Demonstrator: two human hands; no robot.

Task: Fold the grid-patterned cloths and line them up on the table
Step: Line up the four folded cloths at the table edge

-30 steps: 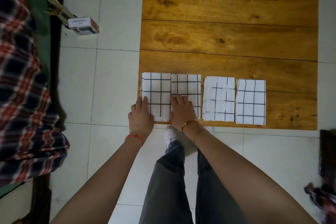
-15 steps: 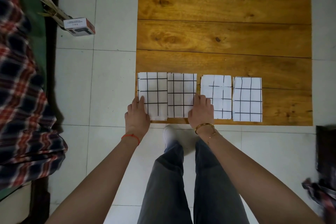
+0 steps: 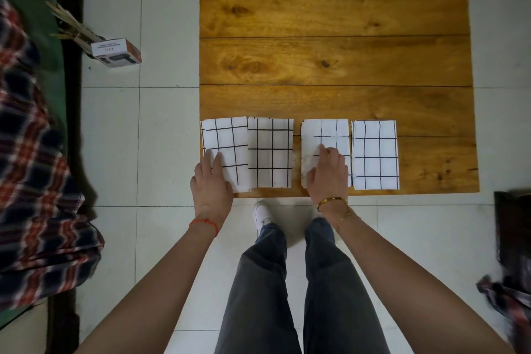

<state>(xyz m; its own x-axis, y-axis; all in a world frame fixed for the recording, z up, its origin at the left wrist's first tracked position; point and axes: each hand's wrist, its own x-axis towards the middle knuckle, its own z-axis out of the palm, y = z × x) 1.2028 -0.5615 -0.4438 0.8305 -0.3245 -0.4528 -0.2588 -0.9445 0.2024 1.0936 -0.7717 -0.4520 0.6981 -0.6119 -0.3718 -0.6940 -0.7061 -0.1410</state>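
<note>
These folded grid cloths look light, thin and limp, so you likely do best sliding them under flat fingers or lifting at a folded edge, since a pinched corner could undo the fold. Four white, black-lined rectangles sit in a row along the near edge of the wooden table. Your left hand lies flat, fingers straight, on the leftmost cloth, your right hand likewise on the third cloth; neither grasps anything.

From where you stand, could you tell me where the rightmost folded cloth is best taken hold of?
Pinch the rightmost folded cloth at its near edge, coming from the table's front. That edge lies almost at the rim, uncovered by either hand; its left side nearly meets the neighbouring cloth.
</note>
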